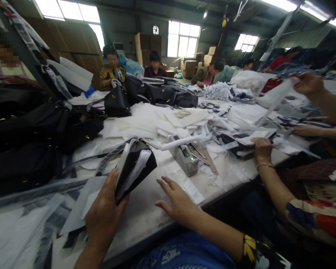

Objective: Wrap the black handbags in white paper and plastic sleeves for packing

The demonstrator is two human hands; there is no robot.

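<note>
My left hand (105, 209) grips a small black handbag (141, 164) by its near end and holds it tilted above the table. White paper shows along the bag's side and opening. To the right of the bag, my right hand (179, 201) hovers over the table edge with its fingers spread and nothing in them. A grey tape dispenser (189, 160) stands just beyond my right hand, with a white wrapped roll (184, 142) lying across it. Wrapped straps (109, 160) lie behind the bag.
Black handbags (25, 130) are heaped at the left. White paper sheets (145, 119) cover the table's middle. At the right, a co-worker's hands (263, 151) handle a black piece and a white strip. More people sit across the table. Flat cardboard strips (210, 162) lie beside the dispenser.
</note>
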